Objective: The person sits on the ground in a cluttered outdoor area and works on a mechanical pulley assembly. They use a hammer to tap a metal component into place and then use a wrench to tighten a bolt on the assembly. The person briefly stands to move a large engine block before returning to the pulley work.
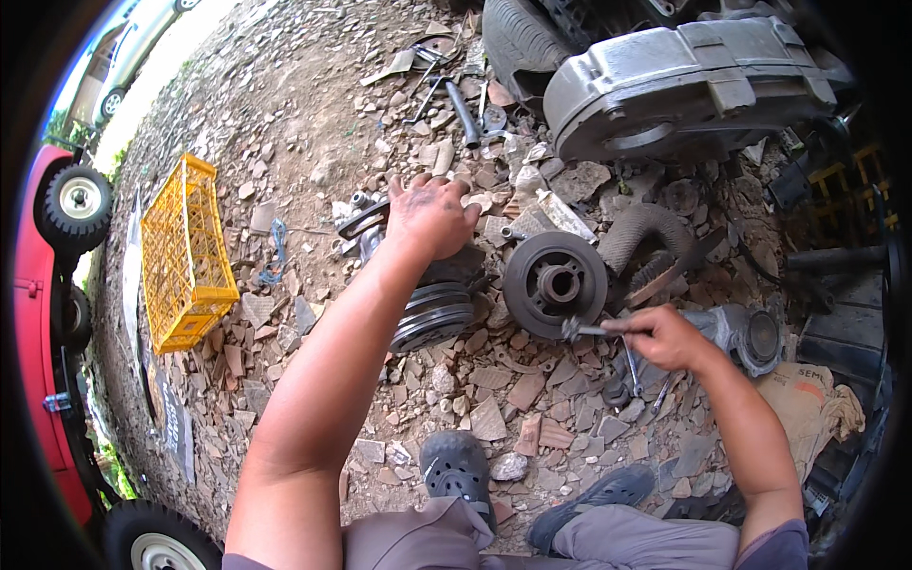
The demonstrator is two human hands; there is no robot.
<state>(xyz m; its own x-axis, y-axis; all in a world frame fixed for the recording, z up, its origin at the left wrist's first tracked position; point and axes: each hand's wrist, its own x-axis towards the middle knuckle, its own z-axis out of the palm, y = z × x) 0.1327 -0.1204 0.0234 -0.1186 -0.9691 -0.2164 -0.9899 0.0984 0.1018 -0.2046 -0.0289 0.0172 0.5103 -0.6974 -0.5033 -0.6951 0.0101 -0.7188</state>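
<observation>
My left hand [427,217] lies over the top of a metal engine part with its fingers spread, hiding some of it. Below that hand a grooved pulley [435,313] shows on the part, and a flat metal bracket [364,220] sticks out to its left. My right hand [660,337] is closed round a short metal rod [591,331] with a wider, knobbed end; its exact kind is unclear. This end is at the lower edge of a dark round crankshaft pulley [589,275] lying on the stones. Under my right hand lies a wrench [633,372].
A yellow plastic crate [190,256] stands at the left, near a red vehicle [55,332]. A large grey metal casing [684,90] is at the far right. Tools and a black tube [463,114] lie beyond my hands. A ribbed hose [646,233] and sacking [807,408] are at the right.
</observation>
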